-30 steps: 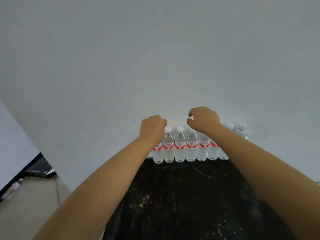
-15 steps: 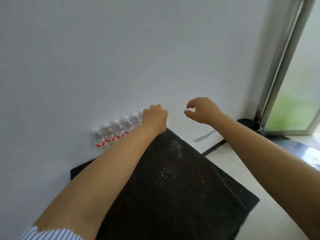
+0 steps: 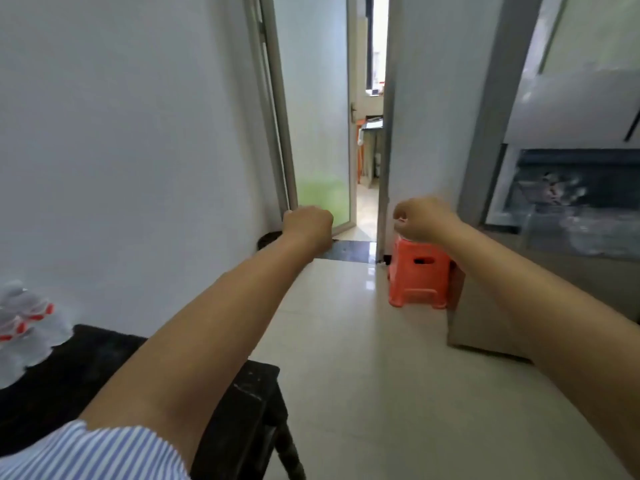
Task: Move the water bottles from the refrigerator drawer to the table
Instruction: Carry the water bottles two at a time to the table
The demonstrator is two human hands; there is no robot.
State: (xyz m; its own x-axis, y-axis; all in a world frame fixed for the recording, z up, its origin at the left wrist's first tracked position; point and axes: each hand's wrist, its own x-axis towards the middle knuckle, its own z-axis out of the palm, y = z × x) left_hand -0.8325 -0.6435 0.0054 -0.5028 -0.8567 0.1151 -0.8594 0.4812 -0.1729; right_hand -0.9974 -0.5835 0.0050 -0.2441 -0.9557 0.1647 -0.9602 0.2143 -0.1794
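A: What changed over the last second?

B: View swung right. A second earlier the row of clear plastic water bottles with red-and-white labels (image 3: 24,320) sat mid-frame against the wall, both hands over the caps. This time they were a blur at the far left edge, standing on the black worn-top table (image 3: 52,382) in the lower left.

A: Hands?

B: Both were empty. Left hand (image 3: 306,225) was a closed fist mid-frame, holding nothing. Right hand (image 3: 420,218) had fingers curled, thumb near forefinger, nothing between them. Hands were apart, arms stretched forward.

A: So a drop-off got done?

B: Looked that way. Bottles were parked on the table, and the hands had come off them.

A: Fridge?

B: Grey refrigerator (image 3: 519,133) filled the right of the frame, with its clear plastic drawer (image 3: 581,233) pulled out at right-middle. Contents were too blurred to count. Orange plastic stool (image 3: 420,278) stood on the floor just beside it.

A: Next?

B: Probably a reach to the drawer for more bottles, if any were left.
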